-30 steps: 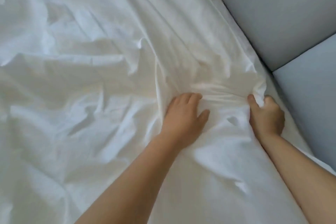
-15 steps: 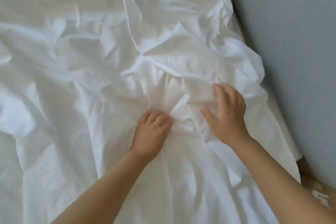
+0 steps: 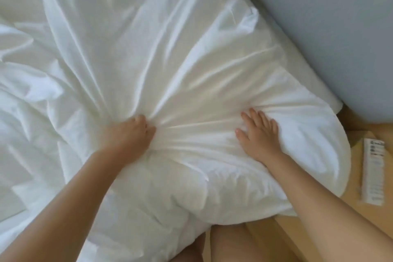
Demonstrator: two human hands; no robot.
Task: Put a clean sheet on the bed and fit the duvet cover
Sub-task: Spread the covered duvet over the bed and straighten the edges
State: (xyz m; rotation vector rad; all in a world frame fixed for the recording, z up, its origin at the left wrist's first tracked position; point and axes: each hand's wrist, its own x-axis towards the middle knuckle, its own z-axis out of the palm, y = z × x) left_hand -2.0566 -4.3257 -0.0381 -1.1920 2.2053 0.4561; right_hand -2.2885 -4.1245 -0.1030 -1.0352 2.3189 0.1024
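The left hand (image 3: 129,136) is reaching forward on a bare, nearly straight arm, its grip holding a tight bunch of the white duvet cover (image 3: 191,59), with creases fanning out from the fist. The right hand (image 3: 260,134) is lying flat on the cover's puffy corner, its grip wide and fingers spread. The cover is lying crumpled across the bed (image 3: 302,70). A grey panel (image 3: 329,27) is standing just beside the bed. A blurred white item (image 3: 374,172) is lying on a wooden surface (image 3: 350,219).

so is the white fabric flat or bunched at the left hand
Bunched: creases in the white fabric fan out from the gripping left hand.
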